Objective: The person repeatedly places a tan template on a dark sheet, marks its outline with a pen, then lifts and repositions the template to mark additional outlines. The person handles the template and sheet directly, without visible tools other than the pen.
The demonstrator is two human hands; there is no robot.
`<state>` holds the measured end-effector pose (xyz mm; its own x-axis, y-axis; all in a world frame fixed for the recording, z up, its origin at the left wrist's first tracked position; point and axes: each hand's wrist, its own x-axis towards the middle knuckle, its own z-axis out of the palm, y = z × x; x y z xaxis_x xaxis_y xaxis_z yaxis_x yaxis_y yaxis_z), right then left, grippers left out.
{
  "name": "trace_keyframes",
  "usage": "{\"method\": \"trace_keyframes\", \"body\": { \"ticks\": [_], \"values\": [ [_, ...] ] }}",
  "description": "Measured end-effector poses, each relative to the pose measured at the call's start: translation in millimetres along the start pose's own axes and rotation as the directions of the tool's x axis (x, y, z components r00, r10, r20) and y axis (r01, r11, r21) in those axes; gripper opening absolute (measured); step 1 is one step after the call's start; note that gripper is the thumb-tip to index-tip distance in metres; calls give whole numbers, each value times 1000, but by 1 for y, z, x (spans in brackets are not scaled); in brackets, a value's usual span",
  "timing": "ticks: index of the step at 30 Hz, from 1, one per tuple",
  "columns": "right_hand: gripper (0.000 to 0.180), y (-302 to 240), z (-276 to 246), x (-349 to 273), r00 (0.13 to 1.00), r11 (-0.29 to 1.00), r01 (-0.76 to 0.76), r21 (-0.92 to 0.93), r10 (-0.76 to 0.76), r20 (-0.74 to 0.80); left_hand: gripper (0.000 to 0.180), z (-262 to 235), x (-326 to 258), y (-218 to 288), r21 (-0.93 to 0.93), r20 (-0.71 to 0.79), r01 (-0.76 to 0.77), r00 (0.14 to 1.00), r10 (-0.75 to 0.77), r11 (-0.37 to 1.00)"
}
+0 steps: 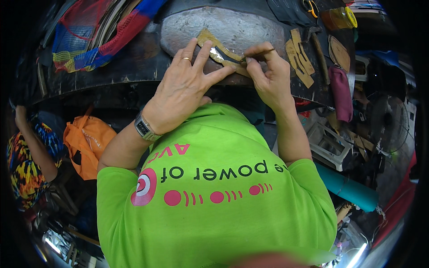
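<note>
A curved tan cardboard pattern [206,37] with a long cut-out lies at the front of the worktable, and dark material and a shiny white patch show through its opening. My left hand [181,85] rests spread on it, fingers stretched apart and pressing along its edges. It wears a ring, with a watch on the wrist. At the pattern's right end my right hand [271,76] is closed in a pinch round a thin, dark tool [242,60], its tip down by the cut-out. Most of the tool is hidden by the fingers.
A worn grey slab [223,24] lies on the dark table [129,82]. To its right are tan pattern pieces [299,58], a hammer [319,53], a yellow-lidded jar [339,18], scissors [310,8] and a maroon pouch [341,94]. A mesh bag [80,42] stands left; another person's arm [38,147] shows beyond.
</note>
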<state>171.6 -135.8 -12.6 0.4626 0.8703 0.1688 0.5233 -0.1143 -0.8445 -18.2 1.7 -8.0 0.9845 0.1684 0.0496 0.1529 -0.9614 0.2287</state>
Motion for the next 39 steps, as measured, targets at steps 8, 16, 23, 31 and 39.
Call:
{"method": "trace_keyframes", "body": {
  "ticks": [8, 16, 23, 31, 39],
  "values": [
    [14, 16, 32, 18, 998, 930, 15, 366, 10, -64, 84, 1, 1, 1, -13, -23, -4, 1000, 4, 1000],
    [15, 16, 32, 19, 999, 966, 44, 254, -45, -3, 82, 1, 1, 0, -1, -20, -2, 1000, 2, 1000],
    [23, 16, 19, 19, 947, 947, 318, 41, -319, 35, 82, 0, 0, 1, 9, -20, 6, 1000, -6, 1000],
    [19, 13, 10, 9, 984, 974, 159, 160, -170, 59, 79, 0, 2, 1, 2, -15, 10, 1000, -10, 1000],
    [17, 14, 1, -1, 999, 967, -4, 254, -7, 44, 81, 0, 1, 3, 2, -36, 13, 999, -13, 1000]
  ]
}}
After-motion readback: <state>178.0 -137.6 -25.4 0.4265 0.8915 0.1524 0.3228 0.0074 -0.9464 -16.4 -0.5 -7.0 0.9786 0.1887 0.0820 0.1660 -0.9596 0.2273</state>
